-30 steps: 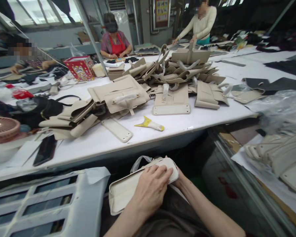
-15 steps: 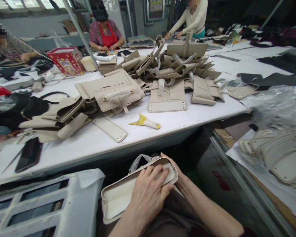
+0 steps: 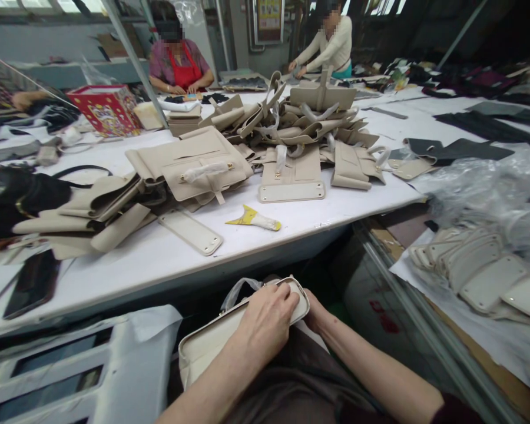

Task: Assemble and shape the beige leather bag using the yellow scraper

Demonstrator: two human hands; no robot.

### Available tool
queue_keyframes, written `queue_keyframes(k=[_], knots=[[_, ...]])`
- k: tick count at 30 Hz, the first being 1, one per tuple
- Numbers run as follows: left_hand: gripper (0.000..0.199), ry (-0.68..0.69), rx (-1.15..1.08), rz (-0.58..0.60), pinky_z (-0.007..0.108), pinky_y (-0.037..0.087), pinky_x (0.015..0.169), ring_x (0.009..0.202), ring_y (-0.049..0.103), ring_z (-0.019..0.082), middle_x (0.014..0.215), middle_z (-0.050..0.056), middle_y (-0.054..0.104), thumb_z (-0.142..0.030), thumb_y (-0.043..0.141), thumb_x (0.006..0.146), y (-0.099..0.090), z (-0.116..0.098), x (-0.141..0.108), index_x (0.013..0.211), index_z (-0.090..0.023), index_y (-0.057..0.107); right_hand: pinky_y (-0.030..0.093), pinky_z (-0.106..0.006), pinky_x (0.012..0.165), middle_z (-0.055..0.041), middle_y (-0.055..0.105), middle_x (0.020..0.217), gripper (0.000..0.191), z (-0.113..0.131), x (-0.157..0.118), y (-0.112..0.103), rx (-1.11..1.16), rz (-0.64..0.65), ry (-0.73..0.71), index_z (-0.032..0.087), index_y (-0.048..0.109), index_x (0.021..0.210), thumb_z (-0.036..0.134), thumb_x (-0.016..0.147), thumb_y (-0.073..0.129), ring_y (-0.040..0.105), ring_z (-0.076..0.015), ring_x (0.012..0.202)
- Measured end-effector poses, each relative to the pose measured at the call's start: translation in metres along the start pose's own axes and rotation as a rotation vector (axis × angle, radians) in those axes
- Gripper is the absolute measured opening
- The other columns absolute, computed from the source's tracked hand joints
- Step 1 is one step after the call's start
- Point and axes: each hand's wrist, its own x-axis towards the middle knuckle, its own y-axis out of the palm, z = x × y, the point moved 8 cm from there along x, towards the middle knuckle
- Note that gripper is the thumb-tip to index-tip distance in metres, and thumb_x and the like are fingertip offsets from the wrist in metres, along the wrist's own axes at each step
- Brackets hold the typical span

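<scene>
A cream handbag (image 3: 199, 352) lies tilted over my lap, its long open side facing up and its pale inside showing. A handle wrapped in clear plastic (image 3: 237, 293) stands on its far side. My left hand (image 3: 265, 312) reaches across the opening, with its fingers bent and pressed together against the inside of the right end. From outside, my right hand (image 3: 315, 313) is closed around that same end; most of its fingers are behind the bag. Whether a small piece is under my left fingertips is hidden.
Beige bag parts (image 3: 203, 159) are heaped on the white table (image 3: 335, 206), beside a yellow pointed tool (image 3: 254, 218) and a phone (image 3: 33, 284). Cream panels (image 3: 477, 265) lie stacked at right. A slotted grey plastic piece (image 3: 132, 365) is at left. Co-workers (image 3: 181, 65) are behind the table.
My left hand has bent its spread fingers and pressed them further into the bag's right end. My right hand has slid slightly lower around that end. The view has shifted a little to the right.
</scene>
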Motion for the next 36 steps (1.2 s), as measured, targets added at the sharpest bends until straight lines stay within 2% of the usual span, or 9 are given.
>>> queue_keyframes(k=[3, 7, 11, 16, 20, 26, 28, 32, 36], knots=[[0.018, 0.042, 0.026, -0.075, 0.042, 0.044, 0.075, 0.091, 0.057, 0.025, 0.100, 0.008, 0.063, -0.020, 0.045, 0.093, -0.009, 0.001, 0.004, 0.090, -0.020, 0.062, 0.046, -0.027, 0.063, -0.0046, 0.062, 0.075, 0.063, -0.002, -0.024, -0.014, 0.200, -0.004, 0.184, 0.012, 0.067, 0.089, 0.071, 0.090, 0.045, 0.055, -0.0147, 0.067], [0.018, 0.087, -0.018, -0.150, 0.044, 0.043, 0.082, 0.097, 0.054, 0.025, 0.106, 0.008, 0.061, -0.021, 0.047, 0.092, -0.018, 0.003, 0.013, 0.088, -0.019, 0.064, 0.048, -0.028, 0.075, -0.0038, 0.060, 0.088, 0.051, 0.028, -0.047, -0.028, 0.006, 0.020, -0.020, 0.015, 0.071, 0.091, 0.064, 0.088, 0.056, 0.056, -0.0161, 0.083], [0.018, 0.026, -0.209, -0.190, 0.041, 0.043, 0.090, 0.105, 0.054, 0.023, 0.112, 0.006, 0.061, -0.016, 0.053, 0.083, -0.021, 0.021, 0.028, 0.098, -0.021, 0.062, 0.049, -0.025, 0.067, -0.0022, 0.059, 0.084, 0.046, 0.031, -0.055, -0.023, 0.014, 0.070, -0.018, 0.015, 0.071, 0.106, 0.057, 0.088, 0.061, 0.054, -0.0130, 0.073], [0.030, -0.061, -0.415, -0.040, 0.041, 0.046, 0.093, 0.111, 0.056, 0.025, 0.118, 0.005, 0.062, -0.023, 0.058, 0.075, -0.003, 0.044, 0.048, 0.104, -0.024, 0.064, 0.037, -0.021, 0.043, 0.0062, 0.048, 0.056, 0.059, 0.026, -0.059, -0.018, 0.072, 0.054, 0.077, 0.010, 0.062, 0.123, 0.056, 0.086, 0.062, 0.041, -0.0074, 0.043], [0.026, -0.083, -0.481, 0.053, 0.038, 0.049, 0.087, 0.102, 0.062, 0.026, 0.107, 0.004, 0.069, -0.027, 0.059, 0.073, 0.006, 0.050, 0.057, 0.097, -0.025, 0.069, 0.028, -0.019, 0.037, 0.0091, 0.043, 0.050, 0.062, 0.037, -0.061, -0.020, 0.152, 0.059, 0.109, 0.008, 0.060, 0.125, 0.052, 0.081, 0.066, 0.031, -0.0047, 0.037], [0.028, -0.118, -0.568, 0.136, 0.036, 0.049, 0.078, 0.091, 0.067, 0.028, 0.100, 0.004, 0.075, -0.032, 0.061, 0.069, 0.010, 0.054, 0.063, 0.093, -0.027, 0.074, 0.018, -0.019, 0.037, 0.0108, 0.037, 0.045, 0.050, 0.048, -0.056, -0.020, 0.151, 0.061, 0.150, 0.010, 0.065, 0.113, 0.046, 0.078, 0.065, 0.023, -0.0041, 0.037], [0.027, -0.106, -0.584, 0.140, 0.036, 0.049, 0.078, 0.091, 0.067, 0.029, 0.097, 0.004, 0.076, -0.032, 0.062, 0.067, 0.010, 0.056, 0.065, 0.090, -0.027, 0.076, 0.021, -0.019, 0.039, 0.0085, 0.040, 0.047, 0.044, 0.049, -0.056, -0.021, 0.069, 0.036, 0.109, 0.012, 0.069, 0.109, 0.045, 0.081, 0.063, 0.028, -0.0054, 0.040], [0.026, -0.088, -0.646, 0.182, 0.031, 0.048, 0.073, 0.083, 0.068, 0.024, 0.083, 0.002, 0.077, -0.033, 0.058, 0.070, 0.012, 0.061, 0.067, 0.085, -0.028, 0.079, 0.041, -0.023, 0.054, -0.0004, 0.062, 0.067, 0.038, 0.057, -0.060, -0.026, -0.163, -0.061, -0.036, 0.015, 0.074, 0.107, 0.044, 0.086, 0.061, 0.050, -0.0123, 0.057], [0.030, -0.065, -0.698, 0.204, 0.027, 0.048, 0.071, 0.082, 0.068, 0.021, 0.081, 0.000, 0.078, -0.033, 0.057, 0.072, 0.014, 0.069, 0.071, 0.089, -0.027, 0.081, 0.049, -0.027, 0.064, -0.0030, 0.067, 0.072, 0.043, 0.059, -0.063, -0.026, -0.278, -0.106, -0.073, 0.015, 0.073, 0.114, 0.047, 0.088, 0.059, 0.057, -0.0173, 0.066]])
